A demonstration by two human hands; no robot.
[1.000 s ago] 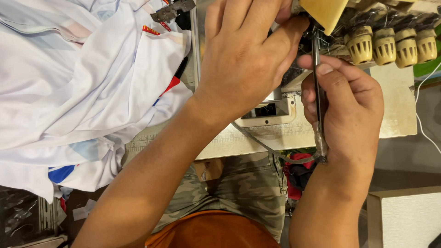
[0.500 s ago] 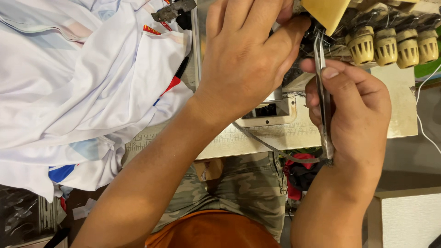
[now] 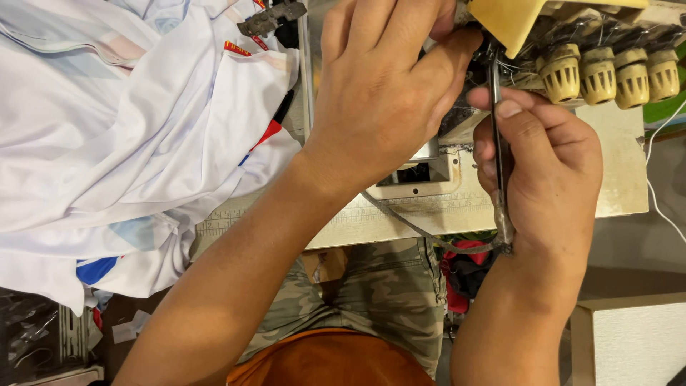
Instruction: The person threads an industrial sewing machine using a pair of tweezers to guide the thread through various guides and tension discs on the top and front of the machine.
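My right hand [image 3: 544,161] grips long dark metal tweezers [image 3: 499,150], their tips pointing up into the threading area of a cream sewing machine [image 3: 607,171]. My left hand [image 3: 382,86] reaches over the machine bed, its fingers curled at the same spot under a yellow cover [image 3: 504,21]. What the left fingers pinch is hidden. Thin threads run around the tweezer tips.
A pile of white garments [image 3: 121,136] with red and blue trim lies at the left of the machine. Several ribbed cream tension knobs [image 3: 614,71] line the top right. A white cord [image 3: 661,164] hangs at the right edge. My camouflage trousers [image 3: 379,293] show below.
My right hand and the tweezers have shifted slightly right and down. The left hand stays in place over the machine.
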